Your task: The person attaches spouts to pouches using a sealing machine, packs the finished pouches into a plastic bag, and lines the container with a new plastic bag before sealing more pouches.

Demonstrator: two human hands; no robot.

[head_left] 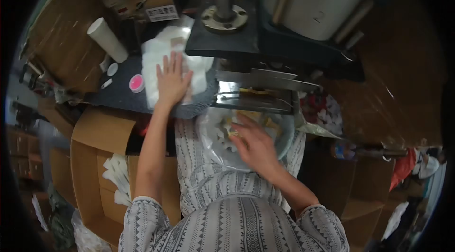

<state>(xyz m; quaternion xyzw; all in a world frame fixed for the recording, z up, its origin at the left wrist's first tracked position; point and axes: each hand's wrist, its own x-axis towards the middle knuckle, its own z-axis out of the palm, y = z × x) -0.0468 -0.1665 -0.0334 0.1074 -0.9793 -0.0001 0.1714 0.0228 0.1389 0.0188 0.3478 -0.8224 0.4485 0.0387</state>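
My left hand (174,81) lies flat, fingers spread, on a stack of white sheets or flat pouches (154,57) on the dark work surface. My right hand (258,150) hangs over a clear plastic-lined bowl (208,145) on the lap, thumb and fingers apart. Under its fingers the bowl holds small white and yellowish pieces (272,126), too blurred to name. I see nothing held in that hand. Just beyond the bowl is the machine's metal slot (256,98) with shiny plates.
A pink-topped round tub (136,83) and a white cylinder (108,41) stand at the left. Overhead is the machine's dark head (222,38). A cardboard box (87,181) with white strips is at lower left. A bag of red and white pieces (322,112) hangs right of the slot.
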